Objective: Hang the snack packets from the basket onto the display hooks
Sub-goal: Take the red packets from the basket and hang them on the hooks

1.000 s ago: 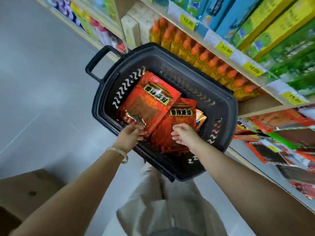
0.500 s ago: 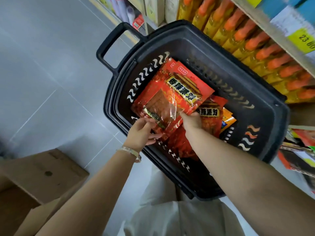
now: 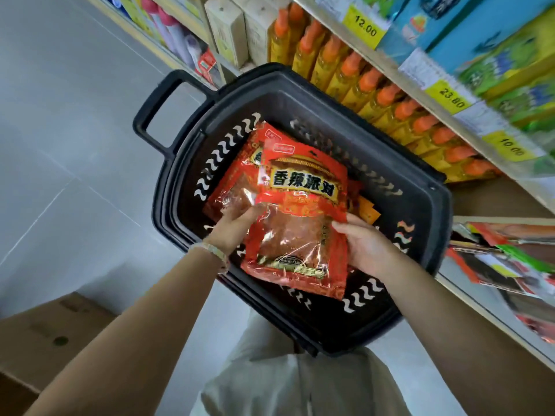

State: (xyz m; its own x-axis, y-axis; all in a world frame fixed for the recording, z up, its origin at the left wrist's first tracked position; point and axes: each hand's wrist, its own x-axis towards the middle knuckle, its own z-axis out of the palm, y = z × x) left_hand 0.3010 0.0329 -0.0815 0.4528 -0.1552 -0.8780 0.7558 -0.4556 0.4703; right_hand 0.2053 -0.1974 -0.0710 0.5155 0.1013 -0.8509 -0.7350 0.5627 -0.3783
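Above the black slotted plastic shopping basket (image 3: pixel 435 205), held up over its inside and facing the camera: a glossy red snack packet with yellow lettering on a dark banner (image 3: pixel 303 223). Gripped at its left edge by the left hand (image 3: pixel 237 232), thumb over the front, fingers tucked out of sight behind. Clasped at its right edge by the right hand (image 3: pixel 366 247), thumb laid on the front, fingers curled round the back. On the left wrist, a pale beaded bracelet (image 3: pixel 210 250). Behind the held packet and partly covered by it, a second red packet of the same kind (image 3: pixel 231 193), down in the basket; whether touched by the left hand, impossible to tell. Just right of the pair, a corner of an orange packet (image 3: pixel 368 211) peeking out. Beyond the basket's far rim, a shelf row of yellow bottles with orange caps (image 3: pixel 375 94), with yellow price tags (image 3: pixel 365 27) on the shelf edge above. Off to the right, more red and green packets hanging in the display (image 3: pixel 510 259), blurred. At lower left, a brown cardboard box (image 3: pixel 45 340) on the grey tiled floor (image 3: pixel 60 145)
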